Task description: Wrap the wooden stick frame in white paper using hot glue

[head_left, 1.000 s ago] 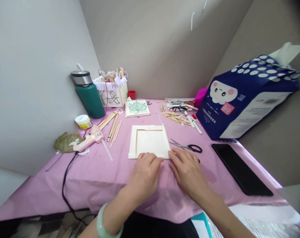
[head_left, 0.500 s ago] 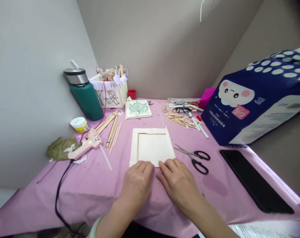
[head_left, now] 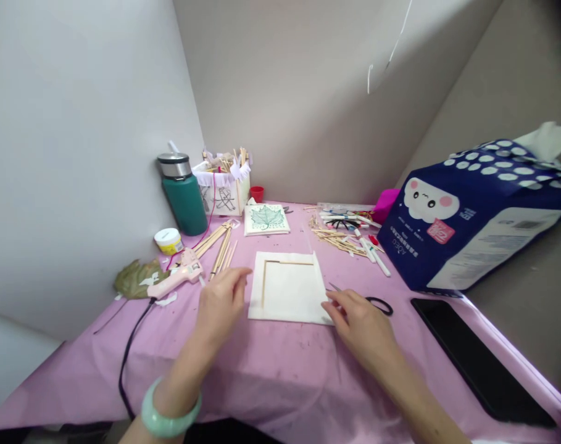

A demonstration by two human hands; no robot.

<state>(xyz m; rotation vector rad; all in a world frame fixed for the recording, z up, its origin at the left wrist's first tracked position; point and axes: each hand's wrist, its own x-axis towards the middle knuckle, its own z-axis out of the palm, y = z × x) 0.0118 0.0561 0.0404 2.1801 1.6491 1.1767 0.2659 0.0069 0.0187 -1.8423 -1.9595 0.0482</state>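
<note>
A square white sheet (head_left: 292,296), which looks like folded paper or cloth, lies flat on the table. Thin wooden sticks (head_left: 263,283) run along its left side and top, and its right edge stands up slightly. My left hand (head_left: 222,302) is raised just left of the sheet, fingers bent and thumb apart, with nothing visible in it. At the sheet's lower right edge, the thumb and fingers of my right hand (head_left: 361,320) pinch the border. Behind that hand lie scissors (head_left: 381,305), partly covered, with one black handle loop showing.
Left of the sheet are a pink glue gun (head_left: 178,280), a white-lidded jar (head_left: 168,240), a green bottle (head_left: 185,203) and wooden sticks (head_left: 221,256). Behind stands a leaf picture (head_left: 267,219). To the right are markers (head_left: 371,251), a blue tissue pack (head_left: 447,228) and a black phone (head_left: 479,364).
My left hand has lifted off the sheet's near edge and moved left. My right hand has shifted right to the sheet's right edge, now covering part of the scissors. The camera view has tilted.
</note>
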